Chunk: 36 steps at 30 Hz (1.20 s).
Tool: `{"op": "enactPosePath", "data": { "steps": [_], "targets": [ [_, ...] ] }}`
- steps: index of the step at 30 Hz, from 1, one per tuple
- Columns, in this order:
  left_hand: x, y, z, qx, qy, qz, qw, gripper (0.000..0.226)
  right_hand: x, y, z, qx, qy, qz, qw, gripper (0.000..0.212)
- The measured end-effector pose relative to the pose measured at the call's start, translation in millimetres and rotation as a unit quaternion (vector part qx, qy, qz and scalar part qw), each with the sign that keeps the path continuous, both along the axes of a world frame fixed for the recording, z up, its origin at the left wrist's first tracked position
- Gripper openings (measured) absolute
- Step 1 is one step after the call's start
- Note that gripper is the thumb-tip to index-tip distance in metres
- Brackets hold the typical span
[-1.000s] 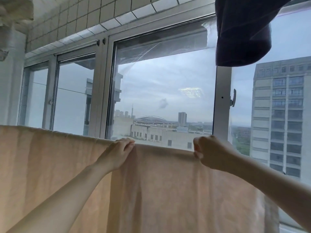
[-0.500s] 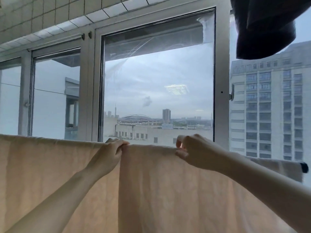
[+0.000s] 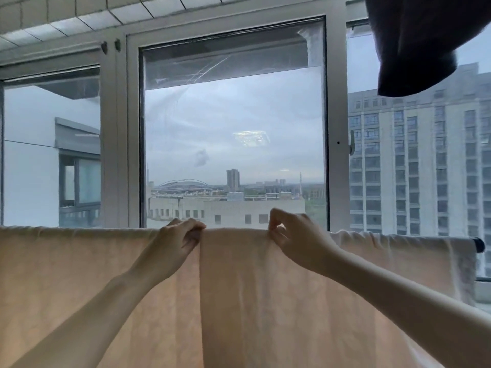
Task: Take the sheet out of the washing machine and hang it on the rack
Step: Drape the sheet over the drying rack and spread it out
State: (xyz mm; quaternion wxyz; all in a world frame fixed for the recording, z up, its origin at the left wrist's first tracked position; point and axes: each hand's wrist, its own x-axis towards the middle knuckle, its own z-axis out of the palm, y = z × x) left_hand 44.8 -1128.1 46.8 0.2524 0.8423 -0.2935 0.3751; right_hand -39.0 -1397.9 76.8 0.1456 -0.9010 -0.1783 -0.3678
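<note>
Up at the top fold of the sheet [image 3: 265, 301], both hands are at work. The left hand [image 3: 176, 247] has its fingers curled over the upper edge, gripping a bunch of cloth where a vertical crease runs down from its knuckles. The right hand [image 3: 295, 240] is a short way along the same edge, thumb and forefinger pinching a small bit of fabric at the fold, the other fingers bent loosely behind. Both bare forearms reach up from below, the left from the lower left corner, the right from the lower right.

That sheet, a pale peach colour, is draped over the rack bar [image 3: 478, 244] and hangs down across the whole width of the view, from the far left edge to near the bar's dark end cap on the right. Its top line is nearly level. Between the hands the cloth lies fairly smooth; at the right end it is a little bunched and paler where light comes through.

Behind it stands a wide window [image 3: 233, 123] with pale metal frames, a handle [image 3: 352, 144] on the upright to the right of the middle pane. Through the glass I can see a grey sky, a low domed roof far off, and a tall apartment block [image 3: 414, 166] on the right. A dark garment [image 3: 414, 43] hangs from above in the upper right corner, well clear of the sheet. White tiles [image 3: 79, 11] line the ceiling edge above the frames.
</note>
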Motion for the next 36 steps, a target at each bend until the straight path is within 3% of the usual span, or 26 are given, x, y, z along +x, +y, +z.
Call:
{"op": "enactPosePath", "data": {
  "steps": [8, 14, 17, 21, 24, 29, 36],
  "targets": [
    [-8.1, 2.0, 6.8, -0.003, 0.012, -0.009, 1.000, 0.004, -14.0, -37.5, 18.0, 0.044, 0.019, -0.056, 0.997, 0.008],
    [-9.8, -7.1, 6.7, -0.046, 0.006, 0.067, 0.997, 0.013, -40.0, -108.7, 22.4, 0.009, 0.039, -0.147, 0.988, 0.009],
    [-13.5, -31.5, 7.5, -0.067, 0.018, 0.096, 0.993, 0.015, -51.2, -127.0, 23.5, 0.026, 0.045, -0.140, 0.989, 0.008],
    [-25.6, -78.9, 6.5, -0.040, 0.033, -0.010, 0.999, 0.018, -59.7, -131.7, 22.8, 0.045, 0.043, -0.110, 0.992, 0.009],
    [-33.8, -98.8, 7.8, -0.023, 0.035, -0.069, 0.997, 0.026, -63.9, -140.0, 22.3, 0.036, 0.054, -0.114, 0.991, 0.022],
    [-39.4, -117.9, 6.1, -0.005, 0.006, -0.106, 0.994, 0.020, -66.7, -153.6, 17.1, -0.014, 0.087, -0.109, 0.990, 0.017],
    [-27.9, -119.2, 7.5, -0.021, 0.036, -0.095, 0.995, 0.007, -67.8, -170.4, 13.8, -0.027, 0.039, -0.110, 0.993, 0.007]
  ]
}}
